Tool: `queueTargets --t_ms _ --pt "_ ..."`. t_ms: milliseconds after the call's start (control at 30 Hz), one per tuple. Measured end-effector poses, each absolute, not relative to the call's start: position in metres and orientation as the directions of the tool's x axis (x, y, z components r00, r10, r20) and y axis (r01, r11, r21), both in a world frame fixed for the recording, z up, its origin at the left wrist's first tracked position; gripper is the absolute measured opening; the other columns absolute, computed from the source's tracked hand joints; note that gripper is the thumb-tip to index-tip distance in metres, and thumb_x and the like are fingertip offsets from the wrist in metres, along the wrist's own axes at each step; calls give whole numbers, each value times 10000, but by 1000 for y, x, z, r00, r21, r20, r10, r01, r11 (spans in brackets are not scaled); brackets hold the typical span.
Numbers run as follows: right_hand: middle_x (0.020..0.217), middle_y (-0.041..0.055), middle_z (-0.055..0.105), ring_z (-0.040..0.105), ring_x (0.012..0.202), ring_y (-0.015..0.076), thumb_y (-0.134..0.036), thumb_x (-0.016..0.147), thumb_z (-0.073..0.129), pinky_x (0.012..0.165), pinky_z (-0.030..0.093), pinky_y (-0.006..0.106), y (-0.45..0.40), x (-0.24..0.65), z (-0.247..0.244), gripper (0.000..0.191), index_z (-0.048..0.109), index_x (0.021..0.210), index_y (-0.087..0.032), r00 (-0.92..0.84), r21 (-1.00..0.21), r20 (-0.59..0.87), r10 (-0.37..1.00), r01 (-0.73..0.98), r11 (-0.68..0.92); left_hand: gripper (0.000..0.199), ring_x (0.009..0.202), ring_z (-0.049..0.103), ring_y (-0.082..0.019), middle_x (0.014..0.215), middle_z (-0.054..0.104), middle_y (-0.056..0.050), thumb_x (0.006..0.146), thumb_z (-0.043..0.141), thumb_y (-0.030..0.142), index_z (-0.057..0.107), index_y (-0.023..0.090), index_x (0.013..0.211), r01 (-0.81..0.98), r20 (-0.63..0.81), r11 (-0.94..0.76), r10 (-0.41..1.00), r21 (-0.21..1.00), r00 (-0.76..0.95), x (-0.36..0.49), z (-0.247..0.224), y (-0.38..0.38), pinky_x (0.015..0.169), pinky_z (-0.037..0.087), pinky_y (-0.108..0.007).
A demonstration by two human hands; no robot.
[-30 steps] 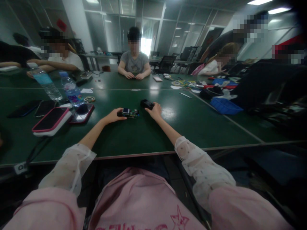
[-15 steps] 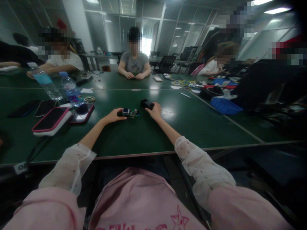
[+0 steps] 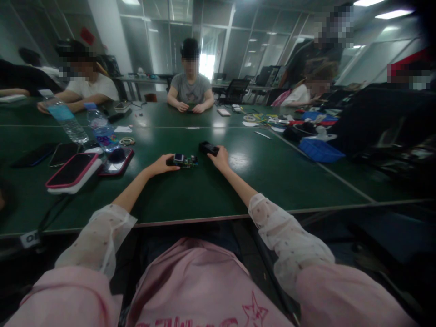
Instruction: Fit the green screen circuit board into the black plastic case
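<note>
My left hand (image 3: 161,164) grips the left end of a small green circuit board (image 3: 187,162) that carries a little screen (image 3: 179,157). Its thumb lies along the near edge and its fingers along the far side. To the right, my right hand (image 3: 220,157) is closed around the near end of a black box-shaped case (image 3: 208,148). The case tilts away to the left, and a small gap separates it from the board. Both things are just over the green table (image 3: 190,200); whether they touch its top I cannot tell.
Left of my hands are phones (image 3: 73,170), two water bottles (image 3: 102,129) and a tape roll (image 3: 127,141). A pen (image 3: 263,135), a blue basket (image 3: 320,151) and tangled cables (image 3: 262,117) lie to the right. A person (image 3: 190,86) sits opposite, with others at both sides.
My right hand and the black case have barely shifted. My left hand and the board stay in place. At the right, a standing person in the background has moved slightly.
</note>
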State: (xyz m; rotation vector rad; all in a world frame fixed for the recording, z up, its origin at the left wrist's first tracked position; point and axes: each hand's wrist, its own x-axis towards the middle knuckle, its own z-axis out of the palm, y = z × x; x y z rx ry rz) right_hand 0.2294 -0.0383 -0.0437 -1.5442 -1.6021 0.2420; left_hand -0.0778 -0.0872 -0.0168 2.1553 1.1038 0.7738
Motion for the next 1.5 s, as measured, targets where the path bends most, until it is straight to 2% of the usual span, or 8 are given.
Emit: queueTargets --t_ms 167,267,400,567,833,1067,1300,1500 --pt "1234 187 578 542 1180 329 -337 785 690 1020 428 515 -37 227 -40 522 505 1235 -148 137 -690 459 878 677 255 555 1139 588 -265 1219 630 -104 753 748 421 590 153 1213 494 227 -485 840 722 492 -78 -16 -88 1022 432 -449" --pt "1212 166 599 574 1148 306 -415 791 674 1012 447 493 -38 222 -36 544 498 1236 -156 98 -755 492 865 542 368 551 1134 592 -265 1214 636 -103 754 745 415 590 146 1209 485 234 -491 836 724 497 -78 -17 -87 1024 430 -451" --pt "1157 133 628 615 1074 294 -515 759 698 983 478 488 -50 211 -29 585 516 1207 -187 -63 -787 533 844 329 522 528 1149 590 -272 1226 638 -95 754 746 400 592 161 1199 481 225 -478 841 735 492 -77 -17 -88 1032 424 -468" --pt "1188 113 612 608 1102 288 -537 764 711 977 493 491 -68 200 -19 588 518 1225 -227 -271 -754 554 787 238 613 565 1166 585 -281 1262 627 -106 744 755 415 586 164 1221 508 207 -445 865 738 457 -76 -16 -90 1042 425 -468" --pt "1204 115 608 607 1108 280 -524 785 700 953 516 482 -77 196 -11 581 517 1244 -217 -396 -721 535 746 246 648 577 1168 594 -292 1252 638 -118 751 753 429 585 144 1224 511 205 -450 861 732 465 -77 -16 -89 1041 431 -474" --pt "1190 112 612 618 1085 280 -497 788 703 943 523 488 -81 193 -9 545 530 1219 -213 -420 -702 537 731 256 664 674 1183 588 -293 1288 615 -141 719 777 404 527 126 1280 490 220 -441 869 752 444 -77 -19 -88 1054 420 -488" --pt "1186 101 611 611 1083 280 -517 788 699 948 516 492 -82 193 -10 551 532 1226 -228 -442 -686 532 722 275 673 662 1172 584 -314 1248 630 -135 707 773 464 561 135 1241 515 217 -440 874 736 435 -77 -18 -88 1043 419 -496" --pt "1210 121 564 586 1109 285 -483 764 734 959 510 496 -81 192 -19 617 505 1268 -211 -487 -640 527 697 312 702 804 1200 563 -327 1272 604 -148 652 811 476 491 143 1310 494 249 -445 876 747 412 -77 -23 -87 1035 425 -499"
